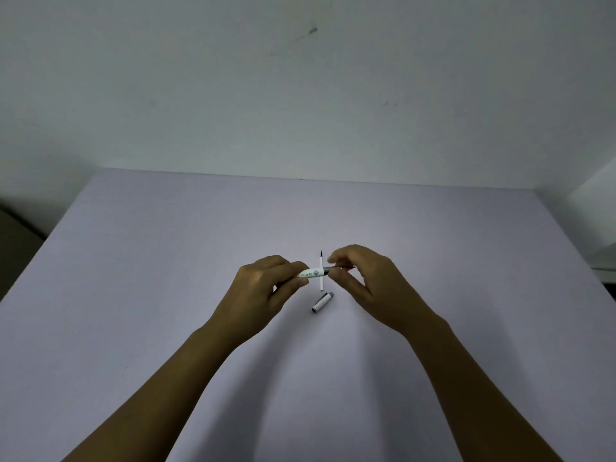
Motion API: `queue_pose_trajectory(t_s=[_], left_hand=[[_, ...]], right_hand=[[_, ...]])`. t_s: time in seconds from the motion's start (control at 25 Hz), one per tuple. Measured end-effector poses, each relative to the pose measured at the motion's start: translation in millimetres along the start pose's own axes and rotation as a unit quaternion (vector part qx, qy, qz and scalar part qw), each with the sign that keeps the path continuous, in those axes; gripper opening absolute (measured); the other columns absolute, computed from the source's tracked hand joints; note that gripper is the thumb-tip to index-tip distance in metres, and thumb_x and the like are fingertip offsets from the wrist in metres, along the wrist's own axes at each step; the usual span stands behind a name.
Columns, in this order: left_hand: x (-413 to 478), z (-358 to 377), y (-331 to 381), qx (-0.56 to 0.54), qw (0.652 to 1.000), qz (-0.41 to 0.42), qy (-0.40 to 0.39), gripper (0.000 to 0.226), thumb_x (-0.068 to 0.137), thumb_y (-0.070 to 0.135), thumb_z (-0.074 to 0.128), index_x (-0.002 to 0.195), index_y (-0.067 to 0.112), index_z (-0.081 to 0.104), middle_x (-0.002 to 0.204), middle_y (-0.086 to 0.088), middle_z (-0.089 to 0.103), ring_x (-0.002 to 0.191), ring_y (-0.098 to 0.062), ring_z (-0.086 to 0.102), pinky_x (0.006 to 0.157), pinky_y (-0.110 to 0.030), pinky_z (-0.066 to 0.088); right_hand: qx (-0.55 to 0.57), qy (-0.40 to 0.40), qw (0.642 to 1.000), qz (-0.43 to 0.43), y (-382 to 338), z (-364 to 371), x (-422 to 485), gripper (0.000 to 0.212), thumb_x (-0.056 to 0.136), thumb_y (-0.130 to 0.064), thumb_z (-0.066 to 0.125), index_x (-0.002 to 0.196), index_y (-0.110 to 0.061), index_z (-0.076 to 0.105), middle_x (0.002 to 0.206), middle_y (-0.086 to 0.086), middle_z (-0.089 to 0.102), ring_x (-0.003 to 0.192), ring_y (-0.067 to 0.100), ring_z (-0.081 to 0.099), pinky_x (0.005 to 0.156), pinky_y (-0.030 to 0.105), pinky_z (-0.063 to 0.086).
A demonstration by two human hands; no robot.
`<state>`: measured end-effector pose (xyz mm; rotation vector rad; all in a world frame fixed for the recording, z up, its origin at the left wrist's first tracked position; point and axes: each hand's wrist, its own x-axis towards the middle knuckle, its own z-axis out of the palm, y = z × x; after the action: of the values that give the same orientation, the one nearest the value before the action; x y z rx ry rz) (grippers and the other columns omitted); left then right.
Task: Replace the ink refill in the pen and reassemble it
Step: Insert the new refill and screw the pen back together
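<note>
The left hand is closed around the white printed pen barrel, holding it level above the table so its open end faces the right hand, whose fingertips pinch a thin dark part at that opening, probably a refill sliding in or out. A white refill lies just beyond the hands and the pen cap just beneath them, likely kept within easy reach for reassembly.

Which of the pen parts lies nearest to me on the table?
The short white cap with the grey end; the thin white refill lies farther away, and the barrel is held in both hands.
</note>
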<state>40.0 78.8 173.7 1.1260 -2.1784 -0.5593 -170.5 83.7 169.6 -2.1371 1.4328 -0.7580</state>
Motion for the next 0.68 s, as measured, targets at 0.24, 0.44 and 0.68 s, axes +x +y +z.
queue_pose_trajectory(t_s=[0.24, 0.44, 0.68], left_hand=[[3, 1, -1, -0.001, 1.000, 0.007, -0.013, 0.014, 0.087, 0.015, 0.060, 0.098, 0.012, 0.067, 0.071, -0.004, 0.062, 0.063, -0.007, 0.041, 0.057, -0.016, 0.034], [7, 0, -5, -0.002, 1.000, -0.001, -0.011, 0.014, 0.088, 0.017, 0.058, 0.098, 0.012, 0.067, 0.064, -0.001, 0.056, 0.061, -0.009, 0.040, 0.056, -0.012, 0.031], [11, 3, -11, 0.036, 0.999, 0.008, -0.025, 0.020, 0.088, 0.022, 0.054, 0.097, 0.010, 0.066, 0.068, -0.006, 0.063, 0.061, -0.016, 0.049, 0.055, -0.021, 0.035]], right_hand=[[-0.059, -0.018, 0.998, 0.005, 1, 2, 6, 0.039, 0.095, -0.038, 0.031, 0.078, -0.014, 0.057, 0.071, -0.003, 0.053, 0.067, 0.011, 0.046, 0.063, 0.023, 0.033], [-0.076, -0.009, 0.997, -0.005, 3, 1, 7, 0.028, 0.094, -0.040, 0.042, 0.097, -0.017, 0.057, 0.084, -0.002, 0.059, 0.079, 0.012, 0.050, 0.067, 0.021, 0.040], [-0.087, -0.044, 0.995, -0.018, 7, 3, 19, 0.037, 0.094, -0.033, 0.031, 0.081, -0.011, 0.059, 0.072, 0.003, 0.057, 0.069, 0.017, 0.046, 0.063, 0.027, 0.035]])
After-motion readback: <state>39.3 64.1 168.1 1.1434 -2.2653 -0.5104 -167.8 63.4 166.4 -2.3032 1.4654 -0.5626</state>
